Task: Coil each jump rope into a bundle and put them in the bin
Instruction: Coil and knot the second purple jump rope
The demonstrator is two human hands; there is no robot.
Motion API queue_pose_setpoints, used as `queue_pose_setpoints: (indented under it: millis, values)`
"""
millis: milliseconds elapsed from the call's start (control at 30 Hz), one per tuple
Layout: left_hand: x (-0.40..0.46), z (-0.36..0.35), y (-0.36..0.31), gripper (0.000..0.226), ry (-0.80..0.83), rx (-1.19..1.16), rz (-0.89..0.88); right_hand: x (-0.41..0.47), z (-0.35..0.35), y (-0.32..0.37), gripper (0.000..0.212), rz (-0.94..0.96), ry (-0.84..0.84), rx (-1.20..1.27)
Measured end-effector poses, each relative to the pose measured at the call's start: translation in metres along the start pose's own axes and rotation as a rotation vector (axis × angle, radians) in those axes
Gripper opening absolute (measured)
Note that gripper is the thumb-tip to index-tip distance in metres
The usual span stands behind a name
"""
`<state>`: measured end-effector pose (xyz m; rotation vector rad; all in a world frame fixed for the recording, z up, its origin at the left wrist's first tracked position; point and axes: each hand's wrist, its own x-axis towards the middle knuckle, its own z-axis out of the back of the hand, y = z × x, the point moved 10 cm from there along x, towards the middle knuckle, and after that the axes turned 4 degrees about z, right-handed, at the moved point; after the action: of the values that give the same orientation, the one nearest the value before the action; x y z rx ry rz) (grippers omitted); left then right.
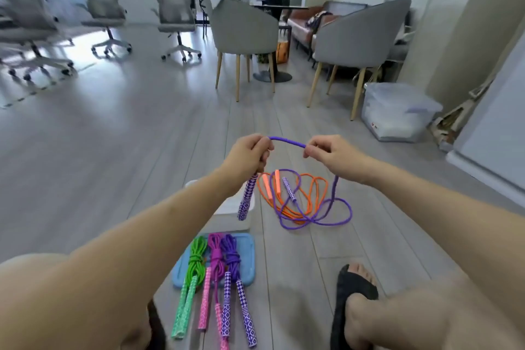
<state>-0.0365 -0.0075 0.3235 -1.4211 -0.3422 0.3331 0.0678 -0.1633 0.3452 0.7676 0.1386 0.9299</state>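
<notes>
Only the head cam here, so one view. I've got both arms stretched out over the floor. My left hand (250, 155) is curled tight around the top end of a purple patterned handle (246, 197), and that handle hangs straight down out of the fist toward 6 o'clock, tilted a touch. The purple rope (287, 141) comes out the top of that fist and arcs over to 3 o'clock, where my right hand (329, 153) pinches it between thumb and fingertips, a narrow grip with the rest of the fingers loosely curled.

From the right-hand pinch the rope drops down at about 5 o'clock and runs into a loose tangle on the floor, looped over and through an orange rope (295, 193). The second purple handle (289, 189) lies flat in that tangle, right beside the two orange handles (271, 185), all below and between my hands.

The white bin (230, 214) sits on the floor at 6 o'clock from my left hand, partly hidden behind my forearm and the hanging handle.

Closer to me, a blue lid (247, 250) has three coiled bundles lying on it, handles pointing my way: green bundle (196, 261), pink bundle (214, 256), purple bundle (231, 258), side by side.

My foot in a black slipper (352, 293) is at the bottom right.
</notes>
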Motion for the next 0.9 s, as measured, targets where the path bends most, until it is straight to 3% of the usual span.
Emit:
queue_pose_setpoints:
  millis: [200,333,467,600,700,900]
  values:
    - [-0.014,0.051,-0.013,0.034,0.041,-0.298,0.140,0.012,0.006,0.031,0.017,-0.031,-0.183,0.072]
    - [-0.006,0.060,-0.012,0.034,0.086,-0.208,0.132,0.033,0.008,0.048,0.009,-0.037,-0.366,0.192]
    - [0.009,0.069,-0.010,0.029,0.031,-0.177,0.070,0.050,-0.012,0.065,0.020,0.036,-0.371,0.279]
    - [0.024,0.073,-0.003,0.025,-0.060,-0.210,0.057,0.058,-0.030,0.061,0.026,0.003,-0.435,0.366]
    - [0.032,0.074,0.000,0.024,-0.116,-0.222,0.056,0.066,-0.042,0.061,0.032,-0.036,-0.390,0.419]
    - [0.036,0.069,0.003,0.021,-0.084,-0.197,0.033,0.067,-0.056,0.063,0.007,-0.102,-0.375,0.654]
